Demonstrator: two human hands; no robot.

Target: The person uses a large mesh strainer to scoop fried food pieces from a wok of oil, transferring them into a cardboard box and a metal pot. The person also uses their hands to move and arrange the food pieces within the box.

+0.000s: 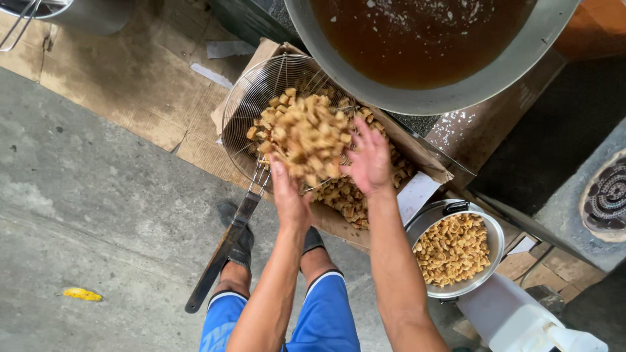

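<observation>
Both my hands are raised together, cupping a heap of golden fried pieces (306, 133) between them. My left hand (287, 192) supports the heap from below and left; my right hand (370, 160) presses it from the right with fingers spread. Under the hands lies a round wire skimmer basket (261, 88) with a long dark handle (222, 251), resting over a cardboard box (424, 166) that holds more fried pieces (349, 195).
A large metal wok of brown oil (424, 39) sits at top right. A metal pot (497, 241) full of fried pieces (453, 248) stands at right, above a white container (521, 319). Flattened cardboard (130, 78) covers the concrete floor. My legs and shoes are below.
</observation>
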